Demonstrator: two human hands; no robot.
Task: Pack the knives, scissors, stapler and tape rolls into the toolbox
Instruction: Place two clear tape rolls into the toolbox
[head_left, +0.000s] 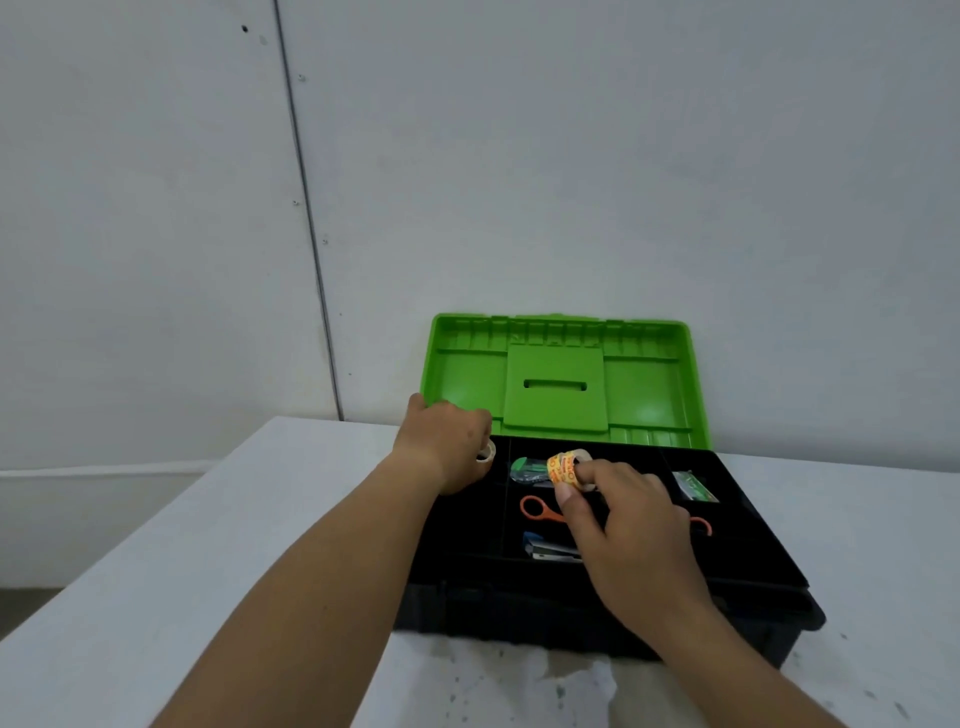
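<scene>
The black toolbox (769, 566) stands open with its green lid (644, 384) upright against the wall. My left hand (447, 447) holds a clear tape roll (486, 453) over the tray's back left compartment. My right hand (628, 540) pinches a yellow-orange tape roll (563, 469) above the middle compartment. In the tray lie orange-handled scissors (535, 509), a blue and silver stapler (550, 550), and a green-handled knife (527, 469). Another green item in a clear pack (696, 487) lies in the right compartment. A second orange handle (702, 525) shows beside my right hand.
The toolbox sits on a white table (260, 519) pushed against a grey-white wall (519, 156). The table's left edge drops off to the floor at the lower left. Paint specks mark the table near its front.
</scene>
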